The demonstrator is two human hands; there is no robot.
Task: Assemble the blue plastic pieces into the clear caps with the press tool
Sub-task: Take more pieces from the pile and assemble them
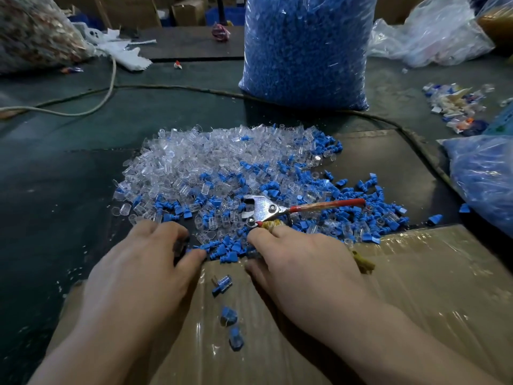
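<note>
A wide pile of clear caps (194,162) mixed with blue plastic pieces (369,193) covers the dark mat. The press tool (266,209), metal jaws with red handles, lies on the pile; my right hand (299,257) grips its lower, cloth-wrapped handle while the upper red handle (330,204) sticks out to the right. At the pile's near edge, my left hand (150,262) curls its fingers round a small part; what the part is I cannot make out. Three assembled blue-and-clear pieces (222,284) lie between my hands on the taped cardboard box (416,287).
A tall clear bag of blue pieces (305,51) stands behind the pile. Another bag of blue parts (485,182) lies at right. A cable (166,88) crosses the mat. Mixed scrap parts (458,104) sit far right; other bags and boxes line the back.
</note>
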